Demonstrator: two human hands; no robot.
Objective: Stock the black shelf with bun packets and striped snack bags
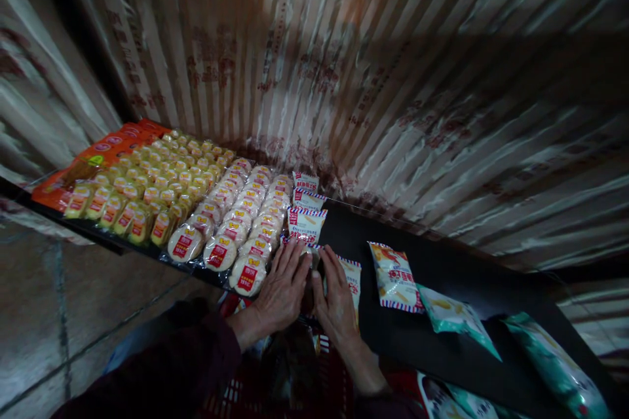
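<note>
My left hand (282,288) reaches over the front of the shelf, its fingers stretched out and close together. It lies against the front end of a row of white-and-red snack packets (305,222), beside the round wrapped crackers (248,275). My right hand (338,298) is a little to the right, fingers extended and thumb apart. Another snack packet (352,275) shows partly from behind its fingers. Between my two hands is a small gap where part of a packet seems to show, too dark to make out.
Small yellow-wrapped cakes (147,190) and orange bags (98,150) fill the left of the black shelf (344,226). To the right lie a loose snack packet (396,275) and green bags (457,314). A red basket (236,393) stands below. Plastic sheeting (314,65) hangs behind.
</note>
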